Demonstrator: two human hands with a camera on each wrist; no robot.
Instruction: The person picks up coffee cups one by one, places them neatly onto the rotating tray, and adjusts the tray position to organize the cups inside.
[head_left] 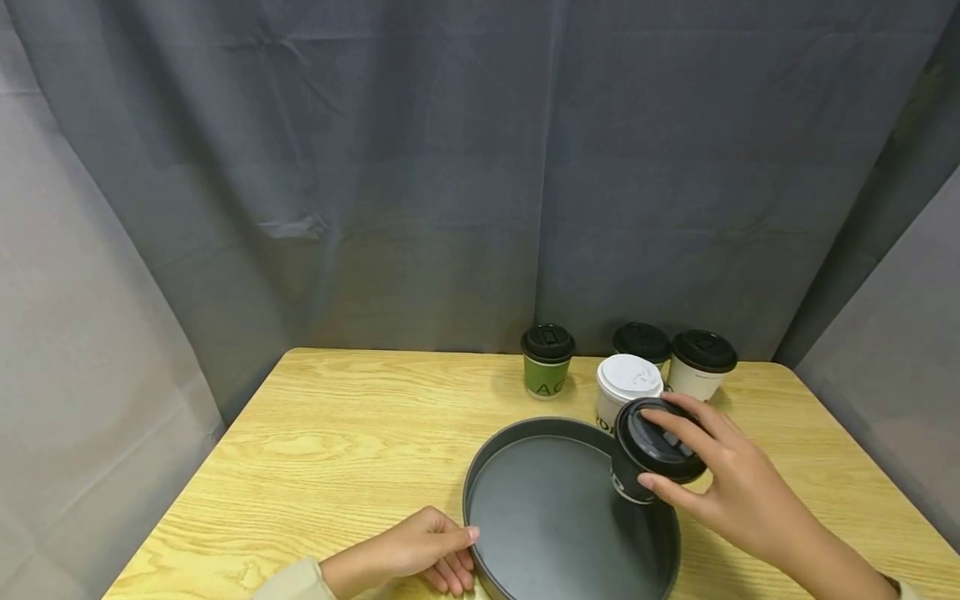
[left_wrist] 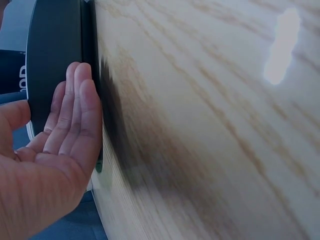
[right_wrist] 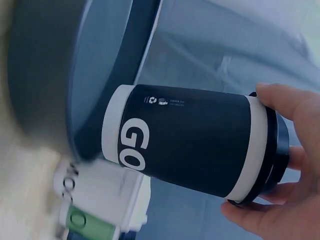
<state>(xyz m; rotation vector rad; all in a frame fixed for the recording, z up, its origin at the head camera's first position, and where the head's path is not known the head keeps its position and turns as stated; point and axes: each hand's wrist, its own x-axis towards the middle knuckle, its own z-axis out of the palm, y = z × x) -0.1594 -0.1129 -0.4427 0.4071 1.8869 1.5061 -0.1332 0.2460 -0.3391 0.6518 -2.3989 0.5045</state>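
Note:
My right hand [head_left: 738, 475] grips a black paper coffee cup [right_wrist: 190, 140] by its black lid [head_left: 660, 437], thumb on one side and fingers on the other. The cup, printed with white letters, hangs slightly tilted over the right side of a round dark grey pan [head_left: 555, 508]. At the pan's near left edge, my left hand [head_left: 427, 546] holds the wall, its thumb at the rim and its fingers [left_wrist: 75, 110] along the outer side. A white cup with a white lid [head_left: 628, 385] stands just behind the pan, partly covered by the held cup.
Farther back stand a green cup with a black lid [head_left: 547, 362], a cream cup with a black lid [head_left: 701, 364] and another black-lidded cup [head_left: 641, 340], mostly hidden. Grey curtains [head_left: 420, 183] enclose the wooden table [head_left: 337, 433] at the back and sides.

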